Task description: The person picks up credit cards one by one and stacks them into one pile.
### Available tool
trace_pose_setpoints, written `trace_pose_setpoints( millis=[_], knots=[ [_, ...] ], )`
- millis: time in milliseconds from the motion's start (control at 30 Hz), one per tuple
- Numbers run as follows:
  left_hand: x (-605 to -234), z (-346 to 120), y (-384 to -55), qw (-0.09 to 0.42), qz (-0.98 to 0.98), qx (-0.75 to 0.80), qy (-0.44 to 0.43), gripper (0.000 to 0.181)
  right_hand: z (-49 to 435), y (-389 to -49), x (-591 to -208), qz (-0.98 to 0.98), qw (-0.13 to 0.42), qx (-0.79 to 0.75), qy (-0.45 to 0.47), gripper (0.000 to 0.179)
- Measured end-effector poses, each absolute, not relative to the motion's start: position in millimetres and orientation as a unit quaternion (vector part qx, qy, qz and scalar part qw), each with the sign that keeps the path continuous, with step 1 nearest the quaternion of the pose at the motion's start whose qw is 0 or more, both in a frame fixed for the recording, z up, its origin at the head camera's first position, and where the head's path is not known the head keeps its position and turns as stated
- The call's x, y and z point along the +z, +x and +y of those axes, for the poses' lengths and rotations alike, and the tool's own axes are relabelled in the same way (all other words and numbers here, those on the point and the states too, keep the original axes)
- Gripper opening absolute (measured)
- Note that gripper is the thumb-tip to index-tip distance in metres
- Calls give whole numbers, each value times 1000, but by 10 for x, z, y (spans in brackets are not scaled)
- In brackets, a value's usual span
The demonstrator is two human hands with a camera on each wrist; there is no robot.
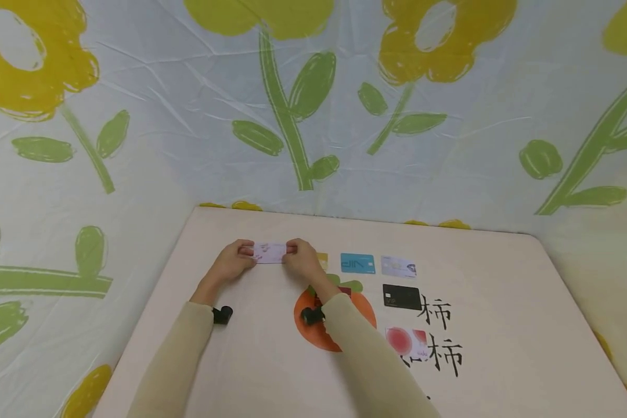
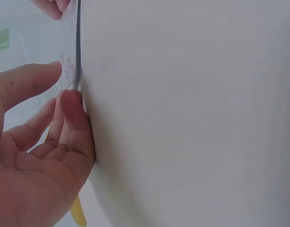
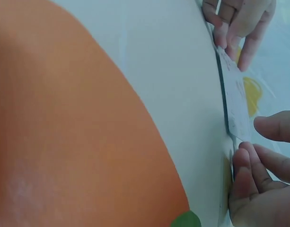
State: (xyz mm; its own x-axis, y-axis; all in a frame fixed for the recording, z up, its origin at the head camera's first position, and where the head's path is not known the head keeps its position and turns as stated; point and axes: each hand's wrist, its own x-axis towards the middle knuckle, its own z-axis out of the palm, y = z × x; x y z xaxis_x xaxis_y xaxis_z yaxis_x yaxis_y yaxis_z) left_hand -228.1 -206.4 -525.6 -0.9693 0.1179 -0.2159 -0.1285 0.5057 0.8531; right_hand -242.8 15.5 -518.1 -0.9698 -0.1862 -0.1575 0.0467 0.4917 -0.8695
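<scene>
A pale card (image 1: 269,253) with pink floral print lies level near the far left of the table, on or just above its surface. My left hand (image 1: 232,262) holds its left end by the fingertips, and my right hand (image 1: 303,259) holds the opposite end. Seen from the right wrist, the card (image 3: 235,97) has a thin dark line along its underside, and one finger (image 3: 277,126) of the right hand is raised off it. One left-hand finger (image 2: 40,78) is likewise raised. Just right of the right hand is a yellow card (image 1: 322,260), partly covered.
Further right lie a blue card (image 1: 357,263), a whitish card (image 1: 399,266), a black card (image 1: 402,296) and a pink card with a red circle (image 1: 404,341). A dark red card (image 1: 343,291) is partly under the right wrist, over a printed persimmon (image 1: 360,310). Flowered cloth (image 1: 313,116) hangs behind.
</scene>
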Motion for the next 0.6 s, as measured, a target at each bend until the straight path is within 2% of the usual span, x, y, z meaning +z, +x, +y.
trace_pose_setpoints(
  millis=[600],
  knots=[
    [-5269,-1856,-2201,130,816,563,15,49,543,-2253,-5049,813,121,-569,-22,33]
  ],
)
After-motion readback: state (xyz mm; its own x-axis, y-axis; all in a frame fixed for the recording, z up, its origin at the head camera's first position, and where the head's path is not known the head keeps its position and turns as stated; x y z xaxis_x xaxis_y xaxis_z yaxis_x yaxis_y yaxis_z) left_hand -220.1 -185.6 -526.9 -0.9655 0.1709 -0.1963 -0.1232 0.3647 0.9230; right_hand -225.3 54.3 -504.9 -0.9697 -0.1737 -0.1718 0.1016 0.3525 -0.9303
